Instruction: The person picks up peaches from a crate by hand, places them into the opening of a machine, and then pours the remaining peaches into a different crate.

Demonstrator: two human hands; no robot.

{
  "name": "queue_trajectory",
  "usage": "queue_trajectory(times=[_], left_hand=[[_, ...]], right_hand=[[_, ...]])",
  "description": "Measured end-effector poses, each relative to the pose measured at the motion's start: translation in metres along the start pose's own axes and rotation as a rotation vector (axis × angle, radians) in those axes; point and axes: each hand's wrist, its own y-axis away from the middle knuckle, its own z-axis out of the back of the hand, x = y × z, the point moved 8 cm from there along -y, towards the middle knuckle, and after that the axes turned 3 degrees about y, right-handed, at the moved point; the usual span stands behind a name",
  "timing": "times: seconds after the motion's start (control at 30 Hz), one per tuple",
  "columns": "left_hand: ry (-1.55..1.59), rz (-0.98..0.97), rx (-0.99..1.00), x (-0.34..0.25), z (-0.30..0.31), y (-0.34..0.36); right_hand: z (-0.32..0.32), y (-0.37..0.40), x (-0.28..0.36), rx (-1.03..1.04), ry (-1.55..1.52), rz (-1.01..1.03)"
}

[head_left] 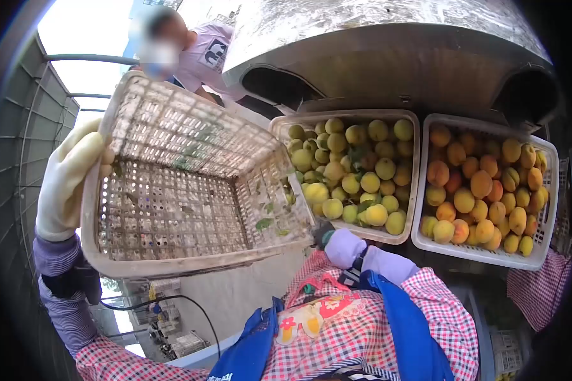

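The left hand (70,181) wears a pale glove. Its fingers are closed around the left rim of the empty crate (171,209) and hold it tight. The empty crate is up in the air on the left side, tipped so that its open top faces the person. A few green leaves (264,223) stick to its inside wall on the right. The right hand (324,233) is at the near right corner of the empty crate. Most of it is hidden behind that corner, so I cannot tell if its fingers are open or closed. Just to the right sits the middle crate (343,116), full of yellow-green fruit (356,171). Beside it, touching its side, is the right crate (476,253), full of orange fruit (483,184). A big grey metal machine (394,57) hangs over the far ends of both full crates. Far behind the empty crate stands another person (203,57) in a pink shirt.
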Motion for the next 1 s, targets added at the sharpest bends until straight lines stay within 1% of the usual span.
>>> queue_trajectory(times=[0.07, 0.1, 0.13, 0.17, 0.2, 0.27, 0.3, 0.33, 0.37, 0.4, 0.43, 0.5, 0.53, 0.6, 0.63, 0.67, 0.77, 0.8, 0.83, 0.87, 0.9, 0.93, 0.97, 1.0], left_hand=[[0.22, 0.163, -0.16, 0.002, 0.005, 0.021], [0.431, 0.423, -0.174, 0.024, 0.0, 0.013], [0.693, 0.705, -0.265, 0.046, -0.007, 0.011], [0.906, 0.957, -0.416, 0.063, -0.013, 0.011], [0.814, 1.024, -0.4, 0.077, -0.005, 0.015], [0.742, 1.208, -0.297, 0.121, -0.007, 0.044], [0.749, 1.325, -0.216, 0.142, -0.006, 0.079], [0.627, 1.359, -0.29, 0.183, 0.001, 0.14], [0.5, 1.39, -0.354, 0.226, 0.007, 0.209], [0.499, 1.462, -0.309, 0.261, 0.0, 0.274], [0.492, 1.522, -0.265, 0.285, 0.001, 0.311], [0.563, 1.61, -0.214, 0.309, -0.013, 0.338], [0.596, 1.656, -0.202, 0.32, -0.023, 0.355], [0.797, 1.684, -0.337, 0.354, -0.045, 0.396], [0.908, 1.68, -0.428, 0.366, -0.067, 0.42], [0.878, 1.604, -0.492, 0.367, -0.079, 0.427], [0.994, 1.525, -0.553, 0.409, -0.135, 0.466], [0.935, 1.545, -0.525, 0.423, -0.148, 0.461], [1.061, 1.541, -0.645, 0.416, -0.162, 0.412], [0.967, 1.501, -0.611, 0.438, -0.175, 0.39], [0.869, 1.454, -0.587, 0.453, -0.185, 0.385], [0.929, 1.444, -0.478, 0.473, -0.203, 0.392], [0.852, 1.455, -0.521, 0.481, -0.211, 0.39], [0.886, 1.481, -0.503, 0.499, -0.223, 0.405]], right_hand=[[0.001, 0.001, 0.001, 0.006, -0.008, 0.004], [0.004, -0.001, 0.007, 0.007, -0.008, 0.011], [0.006, -0.001, 0.014, 0.008, -0.013, 0.013], [0.013, -0.009, 0.022, 0.031, -0.051, -0.014], [0.015, -0.011, 0.033, 0.038, -0.058, 0.003], [0.02, -0.023, 0.061, 0.061, -0.087, 0.031], [0.026, -0.038, 0.083, 0.049, -0.103, 0.068], [0.04, -0.052, 0.103, 0.002, -0.117, 0.113], [0.061, -0.063, 0.126, -0.093, -0.131, 0.162], [0.111, -0.058, 0.132, -0.314, -0.096, 0.201], [0.161, -0.049, 0.138, -0.539, -0.049, 0.224], [0.212, -0.074, 0.081, -0.857, 0.298, 0.104], [0.202, -0.102, 0.026, -0.756, 0.424, 0.068], [0.186, -0.136, -0.012, -0.534, 0.565, -0.044], [0.2, -0.137, -0.002, -0.438, 0.598, -0.111], [0.211, -0.132, 0.012, -0.333, 0.625, -0.177], [0.239, -0.129, -0.021, -0.454, 0.208, -0.26], [0.248, -0.121, -0.021, -0.535, 0.087, -0.284], [0.251, -0.125, -0.005, -0.541, -0.026, -0.291], [0.253, -0.13, 0.011, -0.549, -0.139, -0.298], [0.24, -0.144, 0.056, -0.484, -0.244, -0.285], [0.23, -0.157, 0.065, -0.481, -0.113, -0.26], [0.219, -0.169, 0.073, -0.483, 0.018, -0.236], [0.203, -0.198, 0.052, -0.534, 0.381, -0.198]])
